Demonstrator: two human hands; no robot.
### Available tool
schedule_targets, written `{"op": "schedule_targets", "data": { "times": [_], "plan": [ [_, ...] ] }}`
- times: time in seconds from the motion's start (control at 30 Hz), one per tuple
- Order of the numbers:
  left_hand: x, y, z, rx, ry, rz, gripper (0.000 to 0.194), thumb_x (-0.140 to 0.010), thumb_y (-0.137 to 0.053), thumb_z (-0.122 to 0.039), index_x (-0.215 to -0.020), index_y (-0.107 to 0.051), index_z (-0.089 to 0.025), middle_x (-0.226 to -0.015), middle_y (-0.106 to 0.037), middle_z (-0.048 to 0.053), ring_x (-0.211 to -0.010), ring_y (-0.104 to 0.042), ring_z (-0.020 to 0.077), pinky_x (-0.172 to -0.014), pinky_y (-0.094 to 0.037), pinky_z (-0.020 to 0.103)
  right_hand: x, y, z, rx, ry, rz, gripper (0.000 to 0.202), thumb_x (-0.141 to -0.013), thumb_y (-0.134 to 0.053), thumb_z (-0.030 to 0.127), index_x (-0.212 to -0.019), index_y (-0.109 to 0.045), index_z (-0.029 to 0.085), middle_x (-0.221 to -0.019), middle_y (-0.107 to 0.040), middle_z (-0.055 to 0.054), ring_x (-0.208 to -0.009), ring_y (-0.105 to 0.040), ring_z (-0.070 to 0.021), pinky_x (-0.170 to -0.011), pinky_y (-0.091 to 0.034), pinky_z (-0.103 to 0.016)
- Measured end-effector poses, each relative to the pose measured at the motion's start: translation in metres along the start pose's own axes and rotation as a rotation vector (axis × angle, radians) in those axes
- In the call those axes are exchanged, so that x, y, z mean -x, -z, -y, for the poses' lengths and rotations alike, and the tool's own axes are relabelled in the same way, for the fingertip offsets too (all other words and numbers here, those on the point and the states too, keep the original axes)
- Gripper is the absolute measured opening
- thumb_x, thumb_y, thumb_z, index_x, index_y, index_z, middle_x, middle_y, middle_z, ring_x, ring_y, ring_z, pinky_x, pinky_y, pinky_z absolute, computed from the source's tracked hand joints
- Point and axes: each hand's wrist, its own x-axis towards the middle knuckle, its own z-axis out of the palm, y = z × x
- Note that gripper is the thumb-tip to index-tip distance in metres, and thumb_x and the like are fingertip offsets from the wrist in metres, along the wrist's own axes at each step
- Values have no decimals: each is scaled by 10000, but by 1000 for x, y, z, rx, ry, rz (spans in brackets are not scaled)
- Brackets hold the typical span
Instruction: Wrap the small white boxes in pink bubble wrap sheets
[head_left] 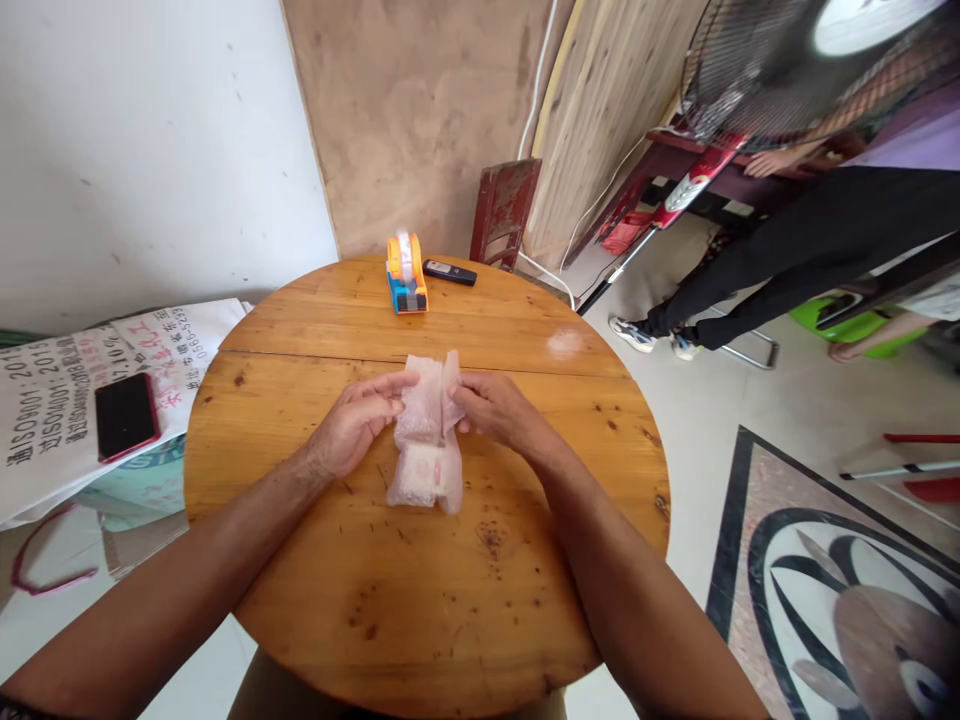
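A strip of pinkish bubble wrap [421, 400] lies on the round wooden table [315, 560]. Its near end covers a small pale box [424, 470], which shows through the film. At the strip's left edge, my left hand [356, 420] has thumb and fingers closed on the film. My right hand [495, 405] pinches the right side, where a flap of wrap is folded up. Some of the right fingertips are hidden behind the film.
A tape dispenser [406, 272] and a black remote-like object [450, 272] sit at the table's far edge. Left, a phone [127, 415] rests on printed white sacking [52, 400]. A red chair [506, 205] stands behind. Right are a fan [694, 185] and people, one in dark trousers [780, 240].
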Motion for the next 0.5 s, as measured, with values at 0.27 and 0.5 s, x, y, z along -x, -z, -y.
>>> {"op": "schedule_targets", "data": {
  "times": [0.27, 0.5],
  "plan": [
    [-9, 2, -1, -210, -195, -195, 385, -625, -708, -221, -1005, -709, -155, -968, -713, 52, -915, -615, 198, -850, -455, 325, -4, 30, -19, -241, -143, -88, 265, -803, -515, 316, -573, -474, 191, -512, -522, 20, -453, -474, -99, -433, -390, -208],
    [8, -4, 1, -915, -529, -189, 283, -725, -688, -293, -983, -699, -177, -732, -567, -5, -641, -500, 130, -632, -434, 266, -15, 20, -36, -129, -148, -84, 259, -826, -476, 282, -583, -447, 199, -488, -510, 26, -408, -478, -97, -392, -376, -199]
  ]
}}
